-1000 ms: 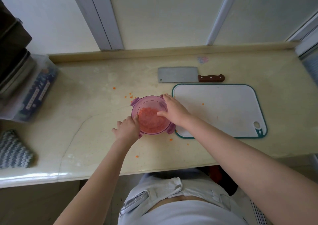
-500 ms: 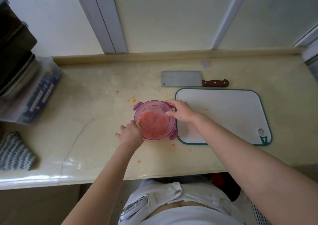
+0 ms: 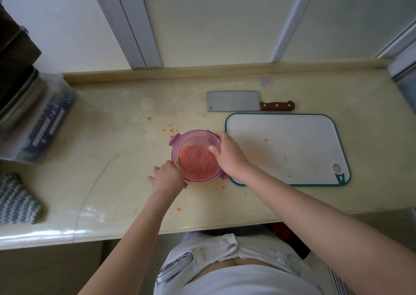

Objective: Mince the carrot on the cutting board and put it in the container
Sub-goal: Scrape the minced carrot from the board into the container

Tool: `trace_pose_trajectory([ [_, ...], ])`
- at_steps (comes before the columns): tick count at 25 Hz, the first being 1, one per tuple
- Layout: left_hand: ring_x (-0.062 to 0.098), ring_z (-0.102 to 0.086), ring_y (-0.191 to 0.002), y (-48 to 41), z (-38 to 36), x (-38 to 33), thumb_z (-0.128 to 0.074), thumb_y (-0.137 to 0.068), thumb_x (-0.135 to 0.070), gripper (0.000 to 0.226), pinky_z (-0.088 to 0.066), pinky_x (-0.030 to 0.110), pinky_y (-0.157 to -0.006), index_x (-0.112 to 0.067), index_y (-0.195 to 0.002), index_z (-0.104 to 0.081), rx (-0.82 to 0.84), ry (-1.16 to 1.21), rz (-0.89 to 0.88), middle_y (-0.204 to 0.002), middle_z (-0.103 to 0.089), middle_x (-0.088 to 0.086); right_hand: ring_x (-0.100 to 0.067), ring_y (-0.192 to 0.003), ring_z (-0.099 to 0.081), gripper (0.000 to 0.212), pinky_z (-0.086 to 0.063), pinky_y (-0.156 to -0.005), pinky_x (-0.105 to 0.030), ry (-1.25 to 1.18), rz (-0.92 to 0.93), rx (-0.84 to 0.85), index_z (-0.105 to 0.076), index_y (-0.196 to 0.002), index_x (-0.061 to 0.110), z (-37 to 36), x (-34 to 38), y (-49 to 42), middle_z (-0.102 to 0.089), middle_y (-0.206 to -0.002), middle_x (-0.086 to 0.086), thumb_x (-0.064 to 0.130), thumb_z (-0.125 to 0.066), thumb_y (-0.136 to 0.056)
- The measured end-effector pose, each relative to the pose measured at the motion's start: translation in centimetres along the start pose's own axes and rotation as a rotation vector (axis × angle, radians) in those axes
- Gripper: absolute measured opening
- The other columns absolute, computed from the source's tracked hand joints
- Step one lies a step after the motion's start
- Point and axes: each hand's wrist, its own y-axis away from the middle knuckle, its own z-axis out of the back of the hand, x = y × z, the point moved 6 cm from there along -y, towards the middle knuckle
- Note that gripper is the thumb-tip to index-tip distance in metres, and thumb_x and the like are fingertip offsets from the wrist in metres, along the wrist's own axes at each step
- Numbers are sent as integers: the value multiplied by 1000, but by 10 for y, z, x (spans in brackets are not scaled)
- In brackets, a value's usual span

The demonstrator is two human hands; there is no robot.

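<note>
A round purple container (image 3: 195, 142) with clip tabs stands on the counter just left of the cutting board (image 3: 292, 152). Orange minced carrot (image 3: 196, 164) fills its bottom. My left hand (image 3: 166, 178) grips the container's near-left rim, thumb against the edge. My right hand (image 3: 230, 155) holds the right rim, with the thumb lying over the top. The white, green-edged board carries only a few tiny carrot specks.
A cleaver (image 3: 234, 101) with a brown handle lies on the counter behind the board. Loose carrot bits (image 3: 170, 129) dot the counter around the container. At the left are a clear storage box (image 3: 38, 125) and a knitted cloth (image 3: 15, 201).
Both hands stay on the container. My right hand has slid a little along the right rim, and the container has barely moved.
</note>
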Motion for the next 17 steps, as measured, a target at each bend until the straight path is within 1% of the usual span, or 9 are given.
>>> trace_pose_trajectory([
  [2, 31, -47, -110, 5, -7, 7, -19, -100, -41, 49, -32, 43, -95, -9, -98, -57, 99, 30, 6, -108, -61, 14, -28, -131, -41, 60, -33, -110, -37, -12, 3, 46, -27, -147, 10, -10, -4, 15, -37, -145, -12, 24, -54, -95],
  [4, 31, -50, -106, 12, -8, 13, -23, -98, -47, 48, -35, 41, -93, -12, -91, -55, 141, -18, -11, -107, -61, 12, -26, -134, -37, 66, -29, -112, -34, -3, 19, 96, -22, -150, 13, -11, -7, 23, -30, -151, -9, 14, -57, -94],
  [5, 30, -49, -106, 14, -1, 13, -29, -97, -48, 44, -34, 40, -91, -11, -94, -53, 77, -57, -38, -108, -59, 11, -24, -136, -36, 68, -27, -111, -31, -7, 24, 99, -22, -150, 14, -9, -9, 22, -29, -152, -7, 8, -57, -92],
  [6, 30, -47, -107, 16, 11, 11, -36, -96, -47, 40, -33, 41, -90, -10, -99, -50, -40, -62, -81, -109, -55, 10, -23, -137, -35, 69, -27, -110, -29, -17, 27, 101, -23, -150, 14, -6, -9, 19, -31, -152, -5, 5, -58, -91],
  [8, 29, -44, -111, 15, 32, 0, -52, -92, -39, 35, -32, 40, -90, -10, -110, -47, -245, 52, -226, -114, -48, 8, -23, -134, -39, 67, -30, -109, -29, -60, 24, 110, -29, -148, 15, -1, -8, 13, -38, -149, -4, 2, -59, -90],
  [10, 29, -41, -118, 3, 38, -11, -59, -89, -31, 45, -32, 40, -95, -11, -126, -44, -246, 139, -320, -124, -44, 10, -24, -131, -43, 62, -34, -106, -29, -102, 15, 97, -35, -144, 16, 6, -4, 10, -45, -144, -6, 1, -59, -89],
  [12, 29, -40, -122, -8, 33, -13, -61, -88, -29, 55, -33, 38, -100, -7, -134, -40, -168, 211, -290, -132, -41, 13, -26, -132, -42, 55, -32, -105, -31, -31, 13, 40, -37, -142, 12, 11, -2, 13, -46, -142, -9, 4, -57, -92],
  [15, 29, -42, -119, -10, 24, -9, -62, -88, -25, 52, -34, 35, -98, -2, -131, -43, -186, 284, -262, -128, -44, 16, -31, -128, -43, 45, -35, -101, -34, 110, -68, 66, -36, -136, 1, 3, -9, 30, -44, -137, -16, 12, -53, -96],
  [17, 30, -42, -115, -7, 23, -7, -62, -88, -24, 47, -34, 35, -95, -2, -127, -47, -228, 287, -275, -123, -48, 17, -33, -123, -46, 45, -38, -103, -39, 84, -128, 106, -38, -132, -3, -10, -17, 38, -44, -132, -17, 13, -56, -94],
])
